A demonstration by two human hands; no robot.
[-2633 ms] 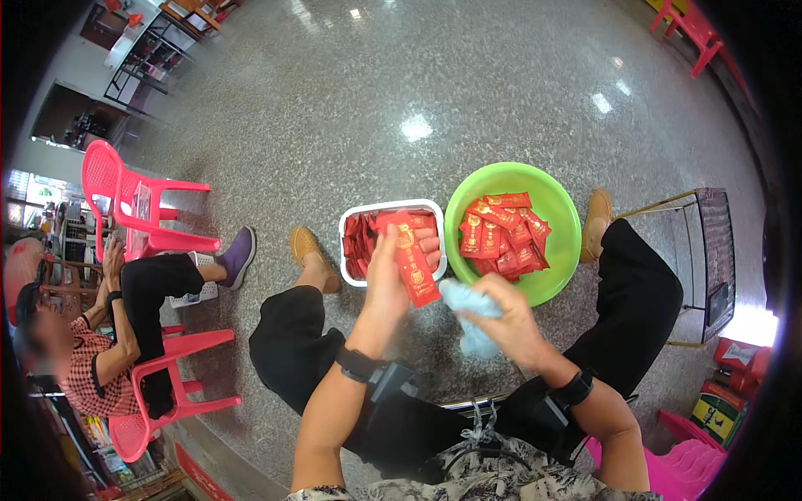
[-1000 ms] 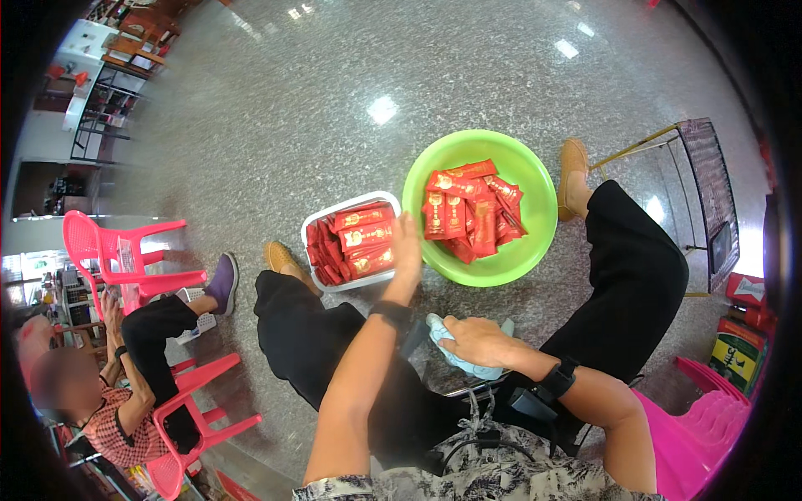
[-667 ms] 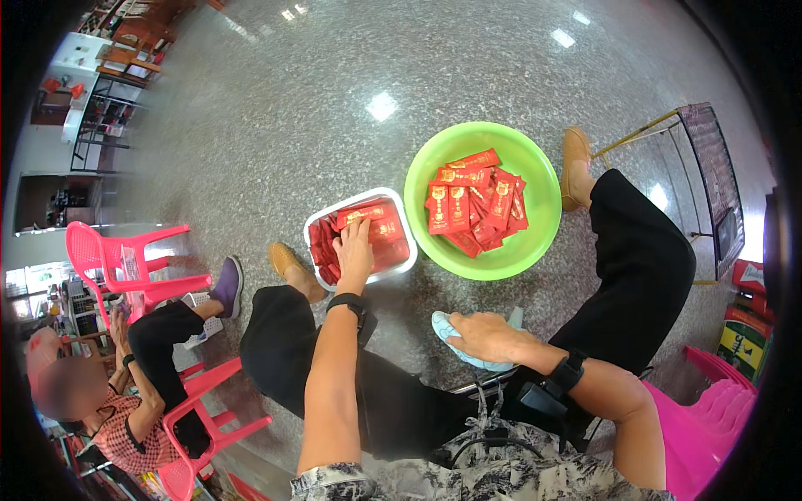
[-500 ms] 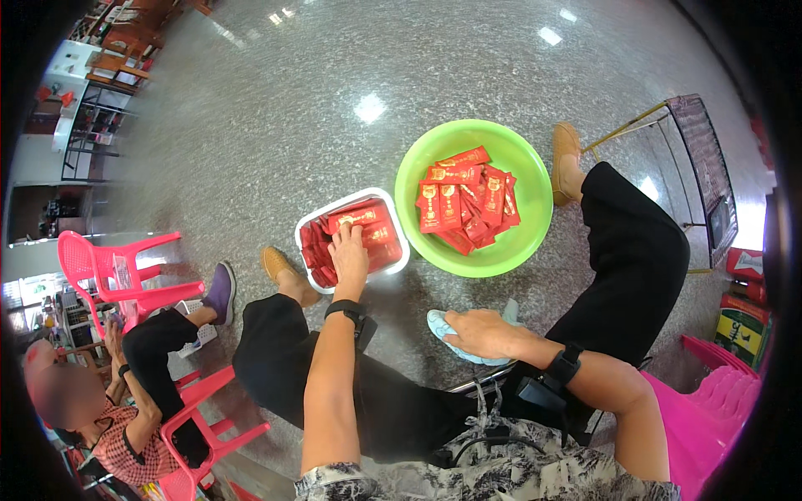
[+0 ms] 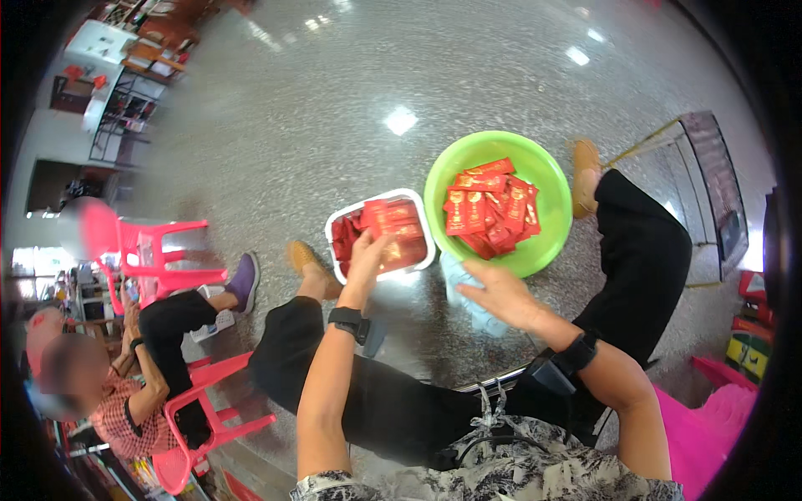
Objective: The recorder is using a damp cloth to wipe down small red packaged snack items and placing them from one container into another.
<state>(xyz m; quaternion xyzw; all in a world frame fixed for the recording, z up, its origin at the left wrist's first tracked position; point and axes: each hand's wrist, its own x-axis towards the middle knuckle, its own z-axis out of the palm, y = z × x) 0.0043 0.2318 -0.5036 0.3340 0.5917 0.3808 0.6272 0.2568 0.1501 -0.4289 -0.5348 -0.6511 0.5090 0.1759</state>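
Red packet (image 5: 376,216) in left hand (image 5: 364,260) (over white basket (image 5: 409,274)).

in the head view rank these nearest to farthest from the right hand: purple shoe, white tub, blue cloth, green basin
1. Blue cloth: held in the right hand
2. Green basin: just beyond it
3. White tub: off to its left
4. Purple shoe: far left

Left grip (image 5: 365,259), though blurred, seems pinched; right grip (image 5: 505,298) curls.
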